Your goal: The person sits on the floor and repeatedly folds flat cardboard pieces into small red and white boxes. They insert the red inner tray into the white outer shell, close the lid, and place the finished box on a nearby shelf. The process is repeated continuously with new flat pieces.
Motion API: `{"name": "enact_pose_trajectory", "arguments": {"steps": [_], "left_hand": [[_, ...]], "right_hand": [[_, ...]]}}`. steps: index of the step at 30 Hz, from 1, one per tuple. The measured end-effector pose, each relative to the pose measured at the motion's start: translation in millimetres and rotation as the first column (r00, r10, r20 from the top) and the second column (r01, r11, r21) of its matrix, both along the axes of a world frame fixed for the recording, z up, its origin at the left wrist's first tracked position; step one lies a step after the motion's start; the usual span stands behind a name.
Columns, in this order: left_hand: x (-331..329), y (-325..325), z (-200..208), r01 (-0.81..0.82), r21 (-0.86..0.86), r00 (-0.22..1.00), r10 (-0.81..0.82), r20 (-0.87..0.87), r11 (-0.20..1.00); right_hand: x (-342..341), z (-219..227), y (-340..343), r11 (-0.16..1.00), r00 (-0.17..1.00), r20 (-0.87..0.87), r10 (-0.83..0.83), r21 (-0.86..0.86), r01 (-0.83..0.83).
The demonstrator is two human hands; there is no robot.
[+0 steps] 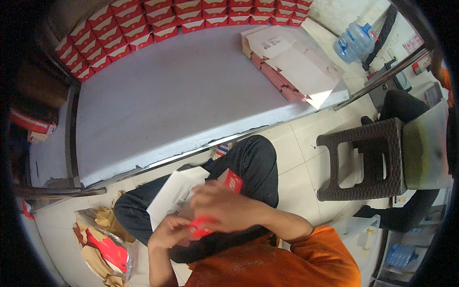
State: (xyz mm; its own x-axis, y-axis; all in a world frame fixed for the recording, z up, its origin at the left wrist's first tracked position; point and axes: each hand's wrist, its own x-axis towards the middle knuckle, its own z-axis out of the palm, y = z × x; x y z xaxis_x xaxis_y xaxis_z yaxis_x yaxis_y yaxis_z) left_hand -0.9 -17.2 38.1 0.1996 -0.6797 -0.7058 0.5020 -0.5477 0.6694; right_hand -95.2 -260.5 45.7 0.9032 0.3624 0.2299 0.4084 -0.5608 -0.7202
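Observation:
A partly folded red-and-white carton (174, 191) lies across my lap, its white face with small dark print turned up and red panels showing on the right and near sides. My left hand (169, 233) pinches a red flap at the near edge between thumb and fingers. Over the carton's middle is my right hand (222, 206), its fingers bent onto the card and somewhat blurred. That hand covers the centre of the carton, so the folds beneath it are hidden.
Ahead stands a low grey table (167, 95). Rows of folded red-and-white boxes (165, 33) line its far edge; a stack of flat cartons (301, 64) is at its right. A brown stool (361, 160) stands right, a bag of paper scraps (107, 248) left, a water bottle (355, 43) far right.

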Motion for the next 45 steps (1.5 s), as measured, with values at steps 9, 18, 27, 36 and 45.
{"name": "enact_pose_trajectory", "arguments": {"steps": [9, 18, 27, 36, 45], "left_hand": [[-10.2, -13.9, 10.7, 0.436, -0.308, 0.792, -0.198, 0.578, 0.846], [-23.2, -51.5, 38.9, -0.686, -0.537, 0.599, 0.800, -0.034, 0.491], [-38.4, -89.0, -5.5, -0.608, -0.453, 0.744, 0.667, -0.039, 0.652], [3.5, -147.3, -53.8, -0.478, -0.388, 0.775, 0.587, 0.236, 0.788], [10.7, -99.1, -28.7, 0.146, -0.353, 0.641, 0.183, 0.745, 0.924]], "right_hand": [[-4.5, 8.4, 22.1, 0.987, 0.925, -0.346, 0.156, 0.083, -0.136], [-13.5, 2.5, 12.7, 0.961, 0.868, 0.444, -0.225, -0.049, 0.274], [-18.0, 33.4, -28.2, 0.856, 0.888, 0.063, -0.456, -0.241, 0.457], [-3.3, -29.8, -65.9, 0.898, 0.922, 0.014, -0.388, 0.229, 0.375], [4.6, -19.5, -62.1, 0.976, 0.979, -0.127, -0.160, -0.165, 0.139]]}}
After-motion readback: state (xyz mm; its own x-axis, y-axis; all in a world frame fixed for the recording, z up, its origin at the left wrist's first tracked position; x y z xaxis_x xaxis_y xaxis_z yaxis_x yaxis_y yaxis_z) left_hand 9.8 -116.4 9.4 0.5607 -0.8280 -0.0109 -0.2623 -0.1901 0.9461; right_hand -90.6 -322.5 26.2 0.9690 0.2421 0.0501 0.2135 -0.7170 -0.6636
